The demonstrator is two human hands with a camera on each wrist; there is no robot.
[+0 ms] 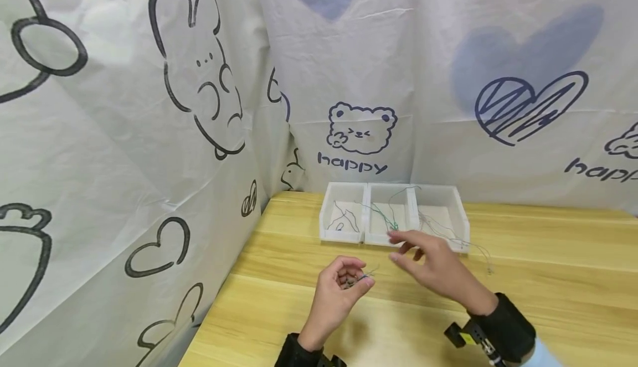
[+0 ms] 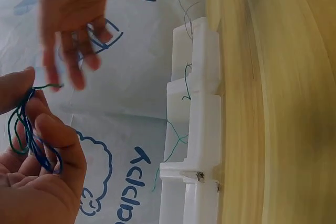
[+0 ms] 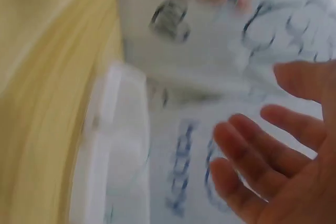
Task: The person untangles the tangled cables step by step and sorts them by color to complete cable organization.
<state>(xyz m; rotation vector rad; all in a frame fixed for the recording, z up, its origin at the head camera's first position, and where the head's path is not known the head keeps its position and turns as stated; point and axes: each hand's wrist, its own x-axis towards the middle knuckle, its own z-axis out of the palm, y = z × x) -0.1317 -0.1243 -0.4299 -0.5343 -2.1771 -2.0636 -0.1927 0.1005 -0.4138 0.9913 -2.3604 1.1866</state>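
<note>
My left hand [image 1: 333, 295] pinches a small looped bundle of thin blue and green wire [image 2: 32, 142] between thumb and fingers. A short green end sticks out past the thumb in the left wrist view. The right hand [image 1: 435, 267] hovers to the right of it, close to the front of a white three-compartment tray [image 1: 344, 236]. Its fingers are apart and loosely bent, with nothing seen between them in the right wrist view. Green wire [image 1: 395, 226] lies in the middle compartment. Dark wires lie in the left one.
Grey wires trail from the right compartment over its front wall, one end [image 1: 490, 270] reaching the wooden table [image 1: 558, 278]. The tray stands at the table's back, before a printed white curtain [image 1: 299, 79]. Another curtain side borders the left table edge.
</note>
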